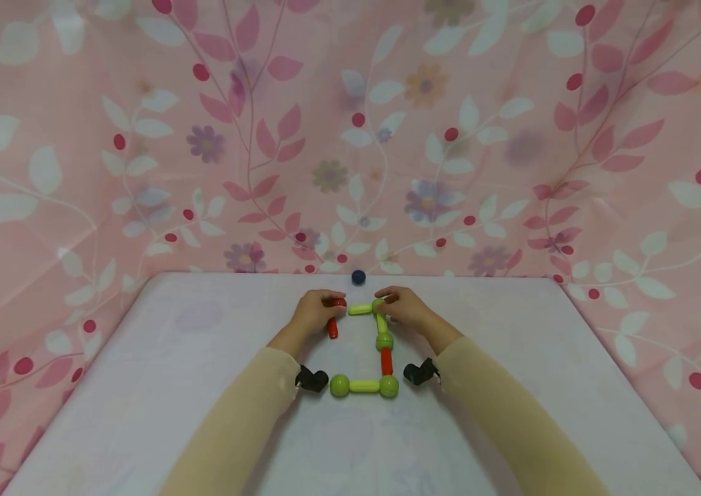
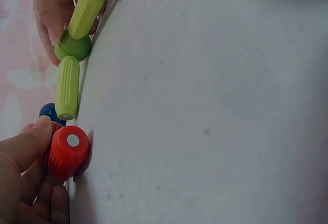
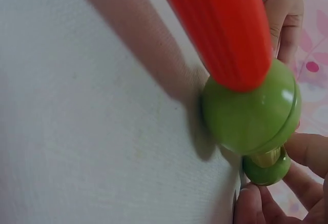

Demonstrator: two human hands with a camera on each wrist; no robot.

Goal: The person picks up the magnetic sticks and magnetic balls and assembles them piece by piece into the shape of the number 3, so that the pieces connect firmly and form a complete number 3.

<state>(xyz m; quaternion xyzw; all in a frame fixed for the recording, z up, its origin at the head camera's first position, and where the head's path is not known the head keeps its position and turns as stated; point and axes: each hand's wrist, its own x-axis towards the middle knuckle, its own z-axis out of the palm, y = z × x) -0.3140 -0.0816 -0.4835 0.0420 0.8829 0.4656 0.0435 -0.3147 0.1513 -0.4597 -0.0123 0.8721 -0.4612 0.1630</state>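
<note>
My left hand (image 1: 314,311) pinches a red ball (image 1: 340,302) from which a red rod (image 1: 333,328) extends toward me; the rod's end (image 2: 73,140) shows a pale disc. My right hand (image 1: 409,308) holds a green ball (image 1: 378,305) at the far corner of a toy chain. From that ball a light green rod (image 1: 360,310) points left, its free end close to the red ball but apart from it. Another light green rod (image 1: 382,322) leads to a middle green ball (image 3: 251,106), then a red rod (image 3: 225,34).
Nearest me, a light green rod (image 1: 364,386) joins the right corner ball (image 1: 389,386) and a left green ball (image 1: 340,385). A dark blue ball (image 1: 358,277) sits near the far edge of the white-covered table (image 1: 201,372). Floral cloth (image 1: 350,138) hangs behind.
</note>
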